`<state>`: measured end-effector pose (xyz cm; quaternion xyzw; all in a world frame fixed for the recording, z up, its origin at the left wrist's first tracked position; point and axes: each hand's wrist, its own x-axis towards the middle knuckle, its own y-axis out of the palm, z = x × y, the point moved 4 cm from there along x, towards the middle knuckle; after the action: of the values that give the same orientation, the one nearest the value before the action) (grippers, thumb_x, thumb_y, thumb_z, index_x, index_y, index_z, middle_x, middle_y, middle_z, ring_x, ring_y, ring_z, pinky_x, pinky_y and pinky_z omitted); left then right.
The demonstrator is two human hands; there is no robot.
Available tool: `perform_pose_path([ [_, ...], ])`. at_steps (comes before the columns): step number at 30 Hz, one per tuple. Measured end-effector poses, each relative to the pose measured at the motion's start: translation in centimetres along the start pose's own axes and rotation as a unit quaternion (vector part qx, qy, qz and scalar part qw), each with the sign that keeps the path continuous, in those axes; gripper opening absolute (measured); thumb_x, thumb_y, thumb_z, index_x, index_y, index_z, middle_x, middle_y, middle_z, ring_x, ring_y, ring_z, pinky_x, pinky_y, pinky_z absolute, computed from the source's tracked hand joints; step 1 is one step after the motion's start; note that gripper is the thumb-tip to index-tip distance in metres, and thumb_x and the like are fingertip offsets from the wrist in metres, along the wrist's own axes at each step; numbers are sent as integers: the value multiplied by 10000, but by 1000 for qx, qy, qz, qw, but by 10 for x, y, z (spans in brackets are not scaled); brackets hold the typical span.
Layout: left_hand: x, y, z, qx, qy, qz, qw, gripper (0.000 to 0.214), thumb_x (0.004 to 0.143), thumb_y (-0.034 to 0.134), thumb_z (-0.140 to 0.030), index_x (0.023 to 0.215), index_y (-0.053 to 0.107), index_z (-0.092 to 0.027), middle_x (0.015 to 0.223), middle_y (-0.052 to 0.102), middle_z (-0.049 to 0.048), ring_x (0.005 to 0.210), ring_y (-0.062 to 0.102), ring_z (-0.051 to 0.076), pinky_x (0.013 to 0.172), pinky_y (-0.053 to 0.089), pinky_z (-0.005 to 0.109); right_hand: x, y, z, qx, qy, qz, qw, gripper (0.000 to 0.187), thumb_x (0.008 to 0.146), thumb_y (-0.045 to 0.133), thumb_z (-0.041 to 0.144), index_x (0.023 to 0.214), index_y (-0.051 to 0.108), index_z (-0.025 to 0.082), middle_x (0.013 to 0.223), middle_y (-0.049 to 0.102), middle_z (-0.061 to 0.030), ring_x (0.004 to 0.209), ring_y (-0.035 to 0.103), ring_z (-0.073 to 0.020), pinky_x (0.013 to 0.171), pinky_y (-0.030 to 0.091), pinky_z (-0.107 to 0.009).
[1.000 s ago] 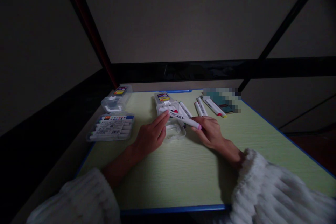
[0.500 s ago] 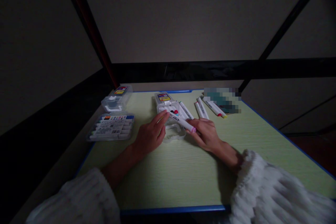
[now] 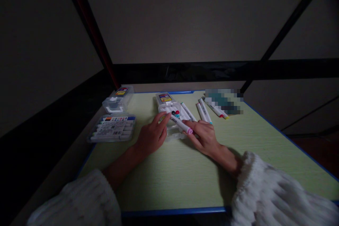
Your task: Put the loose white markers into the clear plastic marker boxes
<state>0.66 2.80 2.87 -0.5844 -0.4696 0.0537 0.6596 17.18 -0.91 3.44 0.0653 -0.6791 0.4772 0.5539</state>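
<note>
Over wood-grained tabletop (image 3: 172, 180), right hand (image 3: 205, 136) clamped on smooth cylindrical marker (image 3: 182, 125), left hand (image 3: 150, 136) at its far end, grip unclear

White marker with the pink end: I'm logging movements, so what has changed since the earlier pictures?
The right hand moved left, swinging the pink end of the white cylindrical marker left and slightly lower in view. Nothing was visibly let go. The left hand and the open clear plastic box stayed about put.
</note>
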Motion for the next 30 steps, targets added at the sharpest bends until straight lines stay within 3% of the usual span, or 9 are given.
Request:
perform_pose_path([
  [10, 1, 0, 1, -7, -13, -4, 1000, 427, 825, 413, -146, 1249, 392, -188, 1197, 505, 91, 766, 607, 130, 544, 484, 191, 2, 3, 5, 18, -3, 11, 1000, 238, 885, 415, 240, 1020, 579, 134, 638, 626, -11, 490, 501, -107, 502, 357, -244],
  [16, 0, 2, 3, -17, -16, -6, 1000, 407, 817, 425, -147, 1223, 411, -170, 1191, 501, 100, 826, 602, 152, 615, 507, 226, 1, 6, 5, 13, -11, 31, 999, 247, 892, 402, 258, 1012, 576, 130, 592, 594, -1, 487, 478, -108, 507, 346, -241],
  [30, 0, 4, 2, -9, -30, 9, 999, 498, 750, 523, -160, 1229, 391, -187, 1228, 481, 98, 831, 604, 163, 567, 506, 225, 3, 6, 10, 3, -21, 37, 999, 226, 878, 427, 269, 967, 576, 123, 610, 569, -8, 516, 493, -118, 522, 365, -246],
])
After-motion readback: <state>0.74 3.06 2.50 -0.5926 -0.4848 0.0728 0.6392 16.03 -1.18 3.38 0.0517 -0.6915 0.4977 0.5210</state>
